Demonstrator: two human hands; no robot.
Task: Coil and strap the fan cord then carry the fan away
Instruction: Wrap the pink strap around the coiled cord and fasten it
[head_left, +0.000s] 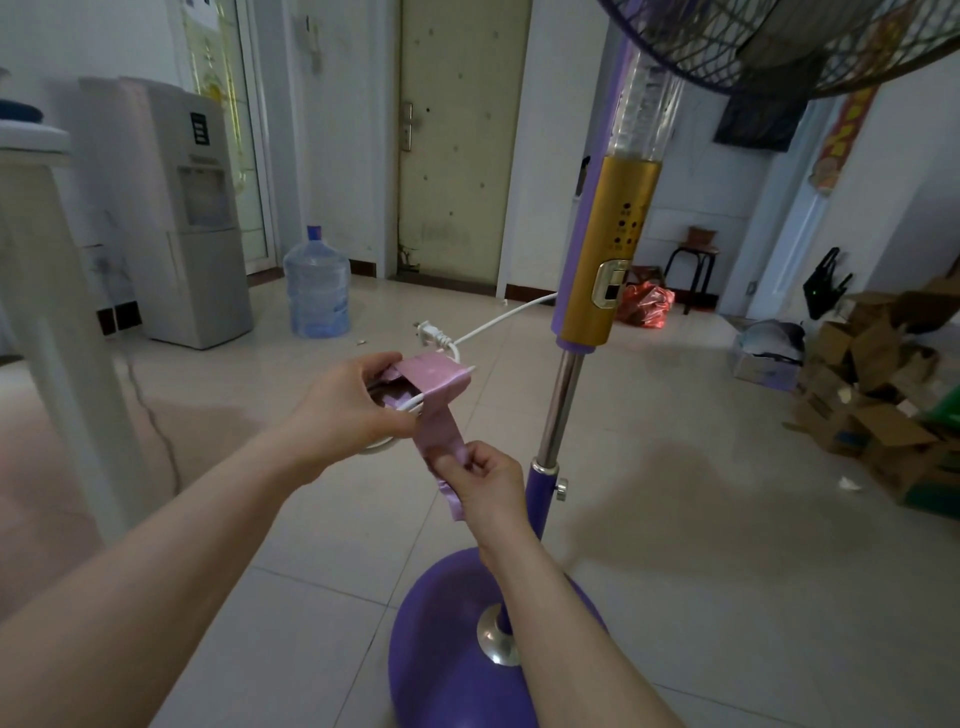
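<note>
At the centre of the frame the left hand (348, 405) is closed around the coiled cord (382, 444), its grip pinching the white loops together so they cannot spring apart while the pink strap (434, 395) goes around them. A band of that strap already wraps the bundle, and its loose tail hangs down to the right hand (483, 478), just below, where thumb and fingers are pinched shut on it. Holding the tail taut this way likely keeps the wrap snug until it can be fastened. Whether it is fastened yet cannot be told.

The cord is thin, white and rounded, with only part of a loop showing under the left palm. Its plug (431, 332) sticks out just above the bundle, and a free length runs up and right toward the fan (602, 249), passing behind the gold control column. So the coil stays tethered and is held close beside the pole.

The fan stands upright on the tiled floor (701, 519), its purple base (441, 623) at lower centre under the right forearm and its cage at the upper right. It is not yet lifted.
</note>
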